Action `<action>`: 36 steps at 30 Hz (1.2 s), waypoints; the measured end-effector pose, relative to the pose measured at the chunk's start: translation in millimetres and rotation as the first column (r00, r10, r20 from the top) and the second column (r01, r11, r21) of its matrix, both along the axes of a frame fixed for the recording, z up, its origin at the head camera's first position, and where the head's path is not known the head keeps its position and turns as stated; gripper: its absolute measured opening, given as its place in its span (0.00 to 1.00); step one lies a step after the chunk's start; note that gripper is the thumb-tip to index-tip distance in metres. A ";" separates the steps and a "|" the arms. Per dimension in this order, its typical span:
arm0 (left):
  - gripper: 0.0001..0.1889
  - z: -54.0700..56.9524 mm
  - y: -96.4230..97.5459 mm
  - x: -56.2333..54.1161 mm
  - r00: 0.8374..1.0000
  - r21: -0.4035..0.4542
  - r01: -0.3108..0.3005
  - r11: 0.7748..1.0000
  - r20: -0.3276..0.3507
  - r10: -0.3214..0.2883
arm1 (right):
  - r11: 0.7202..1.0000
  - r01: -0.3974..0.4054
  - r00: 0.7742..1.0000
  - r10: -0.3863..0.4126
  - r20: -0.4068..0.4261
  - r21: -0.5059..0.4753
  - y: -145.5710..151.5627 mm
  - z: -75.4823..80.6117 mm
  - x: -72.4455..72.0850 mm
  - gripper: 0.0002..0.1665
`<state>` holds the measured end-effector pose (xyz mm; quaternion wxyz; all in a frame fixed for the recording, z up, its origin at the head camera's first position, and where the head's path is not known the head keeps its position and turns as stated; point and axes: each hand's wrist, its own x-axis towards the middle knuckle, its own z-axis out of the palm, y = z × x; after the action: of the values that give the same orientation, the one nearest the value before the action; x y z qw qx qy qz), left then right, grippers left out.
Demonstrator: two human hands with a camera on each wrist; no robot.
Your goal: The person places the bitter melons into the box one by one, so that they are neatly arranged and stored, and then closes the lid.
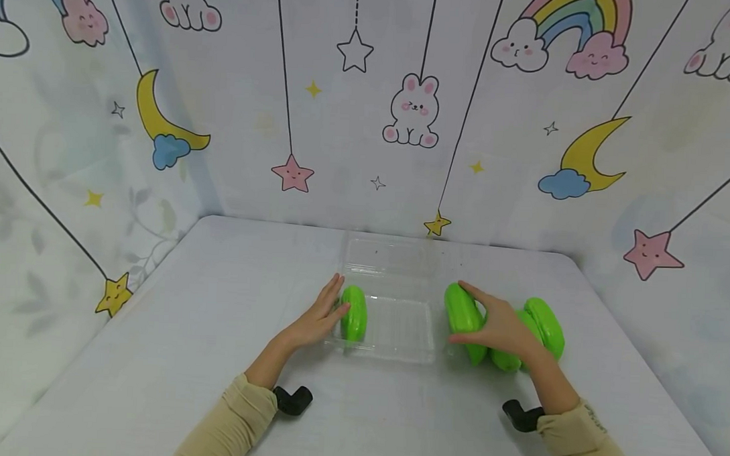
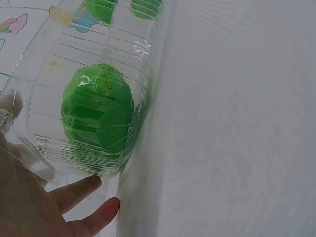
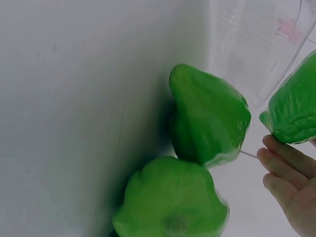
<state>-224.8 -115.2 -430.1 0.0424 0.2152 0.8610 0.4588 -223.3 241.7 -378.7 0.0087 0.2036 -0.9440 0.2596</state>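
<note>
A hinged clear plastic box (image 1: 398,326) lies on the table with its lid (image 1: 391,257) folded back. Inside its left end is a glossy green lobed vegetable (image 1: 354,315), shaped like a bell pepper; it also shows through the wall in the left wrist view (image 2: 98,108). My left hand (image 1: 313,320) touches the left side of the box, fingers straight and thumb over the rim. My right hand (image 1: 503,327) grips another green lobed vegetable (image 1: 461,312) between thumb and fingers, just right of the box. In the right wrist view it (image 3: 296,103) stands above the fingertips.
More green lobed vegetables (image 1: 545,325) lie beside and beneath my right hand; two of them (image 3: 207,113) show closely in the right wrist view. Black wrist mounts (image 1: 292,400) sit at both sleeves. A patterned curtain (image 1: 242,103) borders the white table (image 1: 249,271).
</note>
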 end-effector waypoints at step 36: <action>0.34 0.2 -0.4 -0.8 1.000 -0.003 0.001 1.000 0.002 -0.001 | 0.998 -0.053 0.999 0.053 -0.006 -0.043 -40.5 -7.5 -5.9 0.63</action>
<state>-225.6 -115.6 -429.9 0.0439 0.2150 0.8616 0.4576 -229.2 201.2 -386.2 0.0088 0.2288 -0.9324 0.2796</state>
